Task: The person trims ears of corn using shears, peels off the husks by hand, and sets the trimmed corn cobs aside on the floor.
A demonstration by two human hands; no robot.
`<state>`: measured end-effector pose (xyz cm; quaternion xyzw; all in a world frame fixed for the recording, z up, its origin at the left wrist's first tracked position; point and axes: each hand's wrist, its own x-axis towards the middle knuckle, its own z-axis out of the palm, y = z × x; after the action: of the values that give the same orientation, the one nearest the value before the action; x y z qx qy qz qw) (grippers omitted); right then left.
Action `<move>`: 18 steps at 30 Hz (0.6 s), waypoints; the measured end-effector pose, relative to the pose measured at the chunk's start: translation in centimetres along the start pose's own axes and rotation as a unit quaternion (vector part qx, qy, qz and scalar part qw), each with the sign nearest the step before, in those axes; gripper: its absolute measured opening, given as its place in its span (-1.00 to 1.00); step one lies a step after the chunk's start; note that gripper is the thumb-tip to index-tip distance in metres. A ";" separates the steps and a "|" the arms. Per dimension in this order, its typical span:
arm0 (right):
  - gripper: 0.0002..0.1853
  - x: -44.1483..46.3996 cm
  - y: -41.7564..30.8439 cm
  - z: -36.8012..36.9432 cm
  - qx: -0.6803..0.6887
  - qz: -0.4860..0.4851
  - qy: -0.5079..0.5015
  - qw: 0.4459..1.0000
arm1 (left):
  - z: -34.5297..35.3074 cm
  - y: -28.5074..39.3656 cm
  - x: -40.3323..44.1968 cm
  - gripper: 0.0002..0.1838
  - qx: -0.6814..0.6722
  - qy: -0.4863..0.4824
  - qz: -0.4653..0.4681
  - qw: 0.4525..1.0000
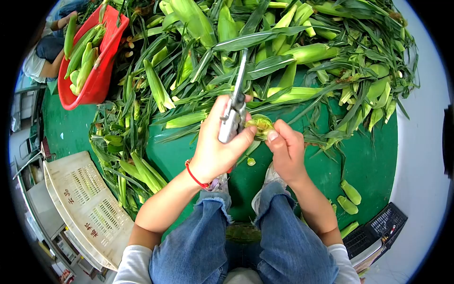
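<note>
At the far left, another person is partly seen. A cream plastic crate, pierced by rows of slots and marked with dark red characters, is set aslant beside the smooth green surface. Farther up, a glossy red tub is loaded with long, tapering corn ears in ribbed husk. A tangled heap of ribbon-like leaves and husks is spread across the far side. By the left hand, whose wrist is ringed by a thin red bracelet, a hard, shiny silver tool is firmly grasped, its narrow blade pointed away toward the heap. Between the two hands, in front of the denim-covered knees, a yellow-green corn piece with a rounded, layered end is held; it is touched by the left thumb and pinched between the thumb and fingers of the right hand. Farther right, stubby, rounded husk pieces are scattered near a black slotted plastic crate.
</note>
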<state>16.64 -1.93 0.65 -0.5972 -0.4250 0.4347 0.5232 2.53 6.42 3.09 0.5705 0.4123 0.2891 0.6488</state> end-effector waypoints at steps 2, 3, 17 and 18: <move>-0.76 0.0 -0.1 0.1 0.167 0.065 0.011 0.984 | 0.1 0.4 0.3 -0.51 -0.083 0.011 -0.039 0.996; -0.76 0.2 -0.6 0.3 0.224 0.093 0.027 0.970 | -0.1 0.9 0.5 -0.50 -0.120 0.021 -0.092 0.988; -0.76 2.2 1.6 -0.9 0.229 0.104 0.087 0.964 | -1.5 0.3 0.3 -0.44 -0.327 0.018 -0.169 0.930; -0.75 2.5 2.2 -0.5 0.122 0.029 0.091 0.988 | -1.3 0.8 0.1 -0.42 -0.291 0.012 -0.165 0.942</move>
<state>17.85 0.15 -1.65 -0.5777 -0.3018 0.4419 0.6163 1.54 7.27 3.85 0.2767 0.4065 0.2923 0.8202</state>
